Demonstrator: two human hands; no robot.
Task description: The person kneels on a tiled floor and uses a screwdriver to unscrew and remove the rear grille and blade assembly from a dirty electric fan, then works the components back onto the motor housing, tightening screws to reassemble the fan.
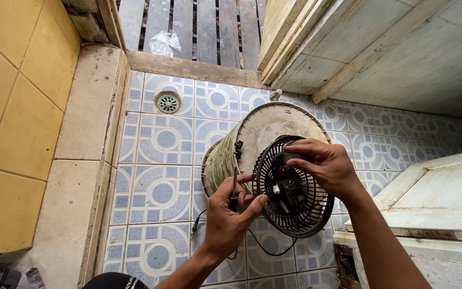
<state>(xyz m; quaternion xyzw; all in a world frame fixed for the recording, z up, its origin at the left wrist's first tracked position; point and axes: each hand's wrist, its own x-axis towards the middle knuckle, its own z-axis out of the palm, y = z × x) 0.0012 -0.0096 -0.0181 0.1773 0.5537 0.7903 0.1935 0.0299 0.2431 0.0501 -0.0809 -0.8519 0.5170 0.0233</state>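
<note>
Both hands meet over the black fan grille [294, 199], propped against the dirty round drum [252, 140] on the tiled floor [159, 142]; left hand [230, 218] closed on a slim black tool [233, 194] at the rim; right hand [324, 165] pinching the top; looks light, brittle plastic; best held by the rim.

A round metal floor drain [168, 102] sits in the blue patterned floor tiles [161, 140], a crumpled plastic bag [165, 43] lies on wooden planks [199, 27], and yellow wall tiles [12, 107] stand at the left.
</note>
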